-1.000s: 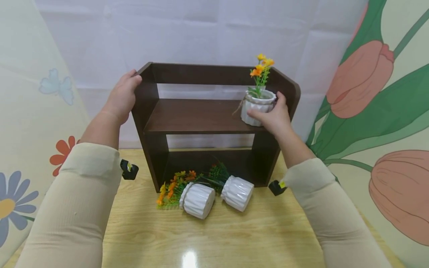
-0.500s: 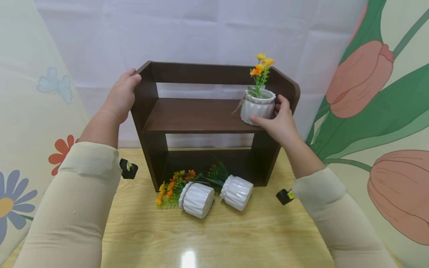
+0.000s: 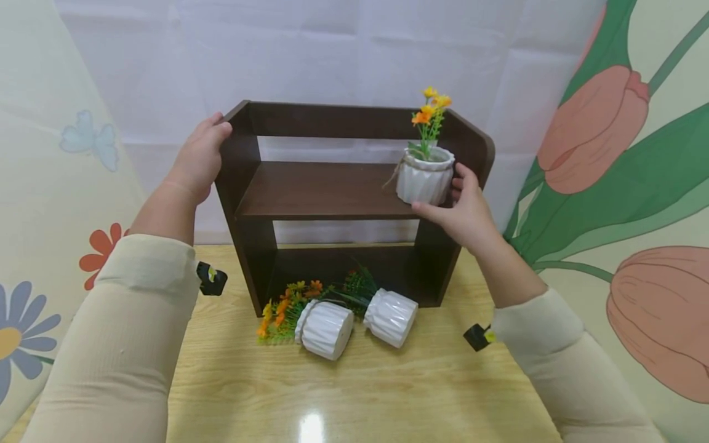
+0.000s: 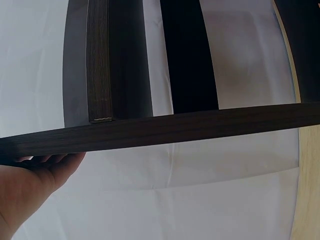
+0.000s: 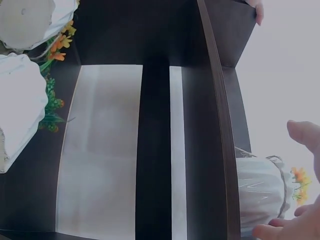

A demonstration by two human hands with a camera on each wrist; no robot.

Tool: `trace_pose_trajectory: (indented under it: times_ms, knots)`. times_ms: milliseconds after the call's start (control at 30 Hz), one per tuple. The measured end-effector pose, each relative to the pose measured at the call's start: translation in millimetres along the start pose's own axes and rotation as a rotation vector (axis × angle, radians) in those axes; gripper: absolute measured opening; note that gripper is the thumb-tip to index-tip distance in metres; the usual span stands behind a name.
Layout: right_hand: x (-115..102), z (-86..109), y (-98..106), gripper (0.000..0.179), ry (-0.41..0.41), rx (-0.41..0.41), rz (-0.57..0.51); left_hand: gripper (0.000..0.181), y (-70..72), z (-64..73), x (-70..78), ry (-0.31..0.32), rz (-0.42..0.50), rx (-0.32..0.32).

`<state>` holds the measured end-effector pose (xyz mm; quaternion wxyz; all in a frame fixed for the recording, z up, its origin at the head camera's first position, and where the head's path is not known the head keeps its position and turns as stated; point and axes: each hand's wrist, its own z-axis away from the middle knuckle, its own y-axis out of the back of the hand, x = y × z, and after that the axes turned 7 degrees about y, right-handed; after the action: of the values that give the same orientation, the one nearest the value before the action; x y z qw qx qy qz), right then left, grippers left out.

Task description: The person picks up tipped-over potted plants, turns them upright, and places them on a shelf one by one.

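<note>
A dark brown two-tier wooden shelf (image 3: 324, 191) stands on the table. My left hand (image 3: 195, 159) grips the upper edge of its left side panel; the left wrist view shows that hand (image 4: 30, 187) at the panel's outer face. On the upper tier, at the right end, stands an upright white ribbed flower pot (image 3: 422, 179) with yellow-orange artificial flowers (image 3: 429, 111) and twine round its neck. Beside it is my right hand (image 3: 469, 212), thumb and fingers spread. In the right wrist view the thumb (image 5: 302, 134) is apart from the pot; whether the other fingers touch it, I cannot tell.
Two more white pots lie tipped over before the lower tier: one (image 3: 325, 329) with orange and yellow flowers (image 3: 285, 311), the other (image 3: 391, 317) with dark greenery (image 3: 359, 286). Pale wood table (image 3: 388, 394) extends in front. A white cloth (image 3: 332, 49) hangs behind the shelf.
My right hand has loosened from the flower pot, spreading its fingers and shifting slightly right and down. The pot stays on the upper tier. My left hand keeps its place.
</note>
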<state>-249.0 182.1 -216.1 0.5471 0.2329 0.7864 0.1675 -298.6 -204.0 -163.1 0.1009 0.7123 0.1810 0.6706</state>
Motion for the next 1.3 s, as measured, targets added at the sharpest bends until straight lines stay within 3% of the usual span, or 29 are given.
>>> trace_pose_trajectory:
  times_ms: [533, 767, 1100, 1300]
  knots:
    - [8.3, 15.3, 0.7, 0.104, 0.012, -0.08, 0.005, 0.062, 0.4, -1.2, 1.1, 0.014, 0.01, -0.002]
    - [10.1, 19.5, -3.2, 0.101, 0.018, -0.1, 0.017, 0.062, 0.7, 0.2, 2.4, 0.018, 0.006, 0.003]
    - [19.5, 30.3, -11.8, 0.098, 0.024, -0.209, 0.022, 0.061, 0.9, 0.5, 2.5, 0.021, -0.004, 0.005]
    - [25.6, 36.6, -16.6, 0.09, 0.035, -0.215, -0.005, 0.062, 0.5, 0.3, 3.4, 0.018, -0.002, 0.004]
